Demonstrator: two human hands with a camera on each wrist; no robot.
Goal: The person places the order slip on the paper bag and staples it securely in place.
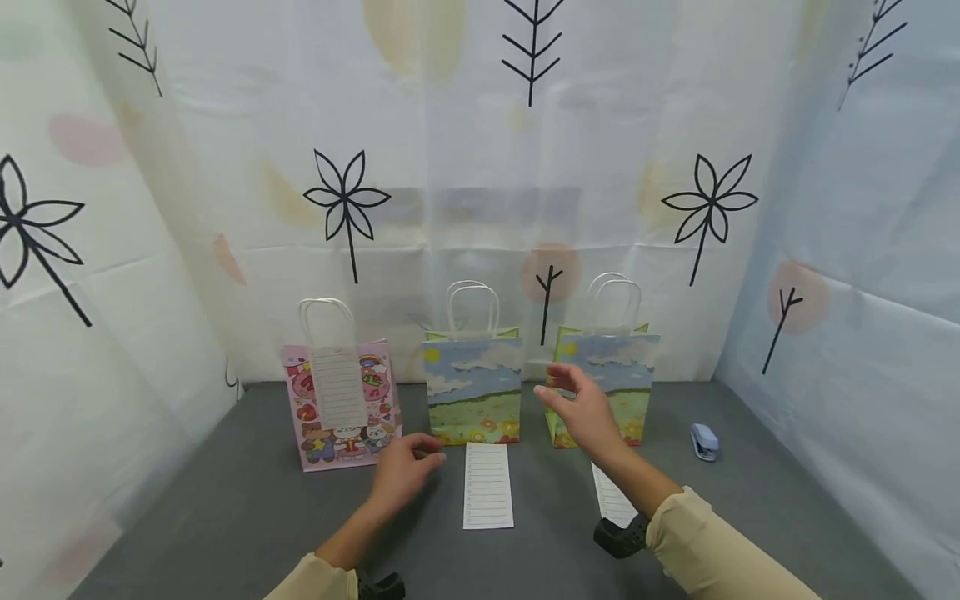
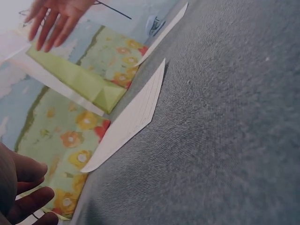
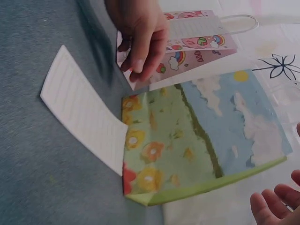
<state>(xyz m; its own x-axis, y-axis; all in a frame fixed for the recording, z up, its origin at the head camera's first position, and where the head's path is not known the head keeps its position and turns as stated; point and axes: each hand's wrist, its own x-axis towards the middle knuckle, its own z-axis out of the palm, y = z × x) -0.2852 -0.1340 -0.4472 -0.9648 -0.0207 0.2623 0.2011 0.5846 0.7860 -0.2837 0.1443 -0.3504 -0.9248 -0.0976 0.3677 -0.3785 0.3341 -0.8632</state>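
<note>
Three paper gift bags stand in a row. The left one is a pink cartoon bag point(image 1: 382, 398), with a lined paper sheet point(image 1: 339, 387) against its front. The middle landscape bag point(image 1: 474, 387) and right landscape bag point(image 1: 633, 375) show a meadow, flowers and sky. My left hand point(image 1: 405, 473) is low between the pink and middle bags, fingers loosely bent, holding nothing. In front of the right bag my right hand point(image 1: 588, 412) is raised, empty, thumb and fingers apart. A lined sheet point(image 1: 487, 487) lies before the middle bag; another lined sheet point(image 1: 611, 496) is partly hidden by my right arm.
A small light-blue stapler point(image 1: 705, 442) sits on the grey tabletop point(image 1: 225, 500), right of the bags. Behind and at both sides hangs a white patterned curtain point(image 1: 480, 150). White twisted handles point(image 1: 472, 285) rise from the middle bag.
</note>
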